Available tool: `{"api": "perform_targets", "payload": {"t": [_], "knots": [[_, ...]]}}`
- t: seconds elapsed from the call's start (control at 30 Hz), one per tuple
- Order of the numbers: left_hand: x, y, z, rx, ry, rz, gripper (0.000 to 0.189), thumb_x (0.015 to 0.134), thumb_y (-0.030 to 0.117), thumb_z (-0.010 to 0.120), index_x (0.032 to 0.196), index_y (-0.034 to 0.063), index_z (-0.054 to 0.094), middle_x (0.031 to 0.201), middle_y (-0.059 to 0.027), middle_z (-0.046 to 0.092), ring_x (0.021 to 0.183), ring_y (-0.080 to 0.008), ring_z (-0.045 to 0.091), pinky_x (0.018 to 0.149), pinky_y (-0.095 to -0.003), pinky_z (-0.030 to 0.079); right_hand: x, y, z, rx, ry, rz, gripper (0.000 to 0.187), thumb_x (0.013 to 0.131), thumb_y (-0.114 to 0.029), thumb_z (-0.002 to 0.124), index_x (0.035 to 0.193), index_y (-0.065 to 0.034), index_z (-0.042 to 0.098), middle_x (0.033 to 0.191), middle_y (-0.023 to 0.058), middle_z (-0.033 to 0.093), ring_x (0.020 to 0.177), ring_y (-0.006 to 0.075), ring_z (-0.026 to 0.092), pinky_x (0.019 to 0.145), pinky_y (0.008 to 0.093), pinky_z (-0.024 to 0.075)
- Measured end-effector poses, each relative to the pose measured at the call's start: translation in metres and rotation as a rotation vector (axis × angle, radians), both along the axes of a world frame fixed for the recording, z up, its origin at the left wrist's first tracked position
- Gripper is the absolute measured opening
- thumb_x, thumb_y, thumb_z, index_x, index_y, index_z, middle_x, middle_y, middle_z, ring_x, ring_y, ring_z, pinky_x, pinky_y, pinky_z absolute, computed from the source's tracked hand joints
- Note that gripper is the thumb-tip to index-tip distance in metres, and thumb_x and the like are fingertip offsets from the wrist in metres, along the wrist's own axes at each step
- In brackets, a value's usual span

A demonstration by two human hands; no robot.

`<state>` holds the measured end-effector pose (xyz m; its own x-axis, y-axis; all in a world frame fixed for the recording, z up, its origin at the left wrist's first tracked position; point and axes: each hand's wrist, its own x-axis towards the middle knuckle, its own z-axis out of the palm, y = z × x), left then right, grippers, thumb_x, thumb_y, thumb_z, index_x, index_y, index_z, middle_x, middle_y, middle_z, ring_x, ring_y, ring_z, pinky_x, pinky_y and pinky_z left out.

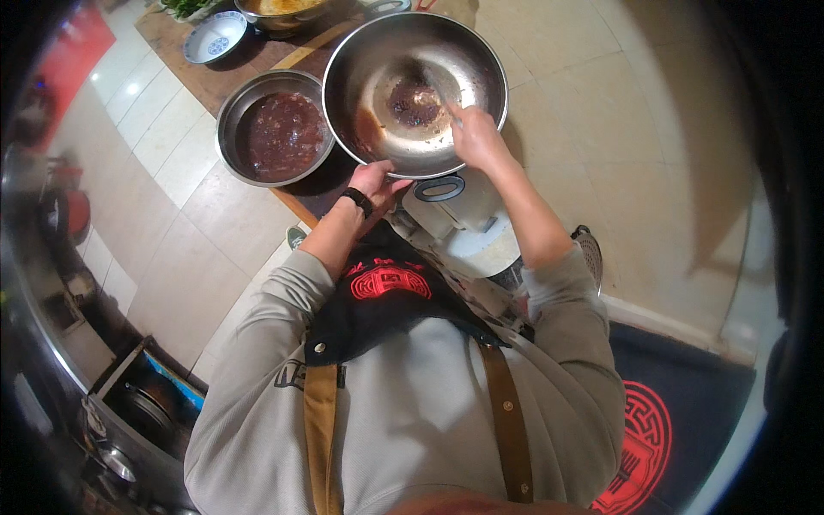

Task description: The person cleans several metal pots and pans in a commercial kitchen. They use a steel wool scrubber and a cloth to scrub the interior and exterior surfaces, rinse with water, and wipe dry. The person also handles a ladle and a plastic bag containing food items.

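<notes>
A large steel wok or pan [393, 71] with a loop handle is tilted before me at the table's near end. My left hand [375, 183] grips its near rim, wrist in a dark band. My right hand [477, 136] is closed on the handle of a utensil [440, 87] that reaches into the pan; its head is blurred and I cannot tell its kind. Dark red-brown residue [415, 106] lies on the pan's bottom and left wall. Left of the pan, touching or nearly touching it, stands a round steel basin [226, 138] holding dark red-brown, glossy contents [280, 135].
On the wooden table [257, 61] are a blue-and-white bowl [216, 37], a metal bowl of yellow-orange food [283, 6] and leafy greens [187, 6]. A white plastic container [450, 225] stands below the pan. An open drawer or box [151, 393] lies at lower left.
</notes>
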<state>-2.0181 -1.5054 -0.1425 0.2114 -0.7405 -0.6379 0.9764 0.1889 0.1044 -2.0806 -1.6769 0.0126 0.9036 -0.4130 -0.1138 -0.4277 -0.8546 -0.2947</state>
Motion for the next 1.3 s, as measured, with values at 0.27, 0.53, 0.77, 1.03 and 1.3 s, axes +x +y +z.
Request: {"api": "perform_targets", "payload": {"t": [0.27, 0.53, 0.77, 1.03, 1.3], "knots": [[0.0, -0.002, -0.006, 0.049, 0.001, -0.02, 0.031, 0.087, -0.007, 0.049, 0.118, -0.0085, 0.048, 0.115, -0.0218, 0.056, 0.099, -0.0378, 0.063, 0.074, -0.0406, 0.063, -0.006, -0.012, 0.002, 0.127, 0.126, 0.107, 0.042, 0.089, -0.012, 0.055, 0.131, -0.0063, 0.057, 0.108, 0.0309, 0.062, 0.103, 0.044, 0.061, 0.091, 0.0456, 0.049], [-0.008, -0.006, -0.012, 0.003, -0.007, -0.017, 0.021, 0.087, -0.007, 0.049, 0.107, -0.0109, 0.051, 0.104, -0.021, 0.059, 0.089, -0.0351, 0.065, 0.07, -0.0401, 0.063, -0.048, 0.003, 0.005, 0.136, 0.159, 0.105, 0.04, 0.087, -0.009, 0.052, 0.126, -0.004, 0.06, 0.104, 0.0302, 0.063, 0.098, 0.0447, 0.062, 0.09, 0.0472, 0.0479], [-0.006, -0.007, -0.023, -0.001, -0.048, -0.034, 0.021, 0.086, -0.008, 0.049, 0.107, -0.0128, 0.052, 0.103, -0.0221, 0.061, 0.087, -0.0353, 0.066, 0.067, -0.04, 0.064, -0.068, 0.032, 0.008, 0.118, 0.088, -0.077, 0.041, 0.089, -0.008, 0.051, 0.129, -0.003, 0.056, 0.104, 0.0306, 0.063, 0.101, 0.0437, 0.062, 0.09, 0.0459, 0.0482], [-0.006, -0.004, -0.018, -0.031, -0.033, -0.042, 0.026, 0.087, -0.008, 0.046, 0.113, -0.0127, 0.048, 0.113, -0.0244, 0.058, 0.098, -0.039, 0.064, 0.078, -0.0463, 0.062, -0.067, 0.037, -0.002, 0.127, 0.151, -0.119, 0.039, 0.092, -0.01, 0.053, 0.131, -0.0019, 0.055, 0.112, 0.0283, 0.063, 0.108, 0.0379, 0.063, 0.092, 0.0403, 0.0481], [-0.006, -0.005, -0.023, -0.017, -0.057, -0.063, 0.027, 0.087, -0.008, 0.046, 0.114, -0.011, 0.048, 0.111, -0.024, 0.058, 0.096, -0.0388, 0.065, 0.077, -0.0467, 0.062, -0.064, 0.017, -0.008, 0.188, 0.139, -0.051, 0.039, 0.088, -0.009, 0.051, 0.126, -0.0014, 0.058, 0.108, 0.0308, 0.062, 0.104, 0.0434, 0.061, 0.09, 0.0447, 0.0484]]}}
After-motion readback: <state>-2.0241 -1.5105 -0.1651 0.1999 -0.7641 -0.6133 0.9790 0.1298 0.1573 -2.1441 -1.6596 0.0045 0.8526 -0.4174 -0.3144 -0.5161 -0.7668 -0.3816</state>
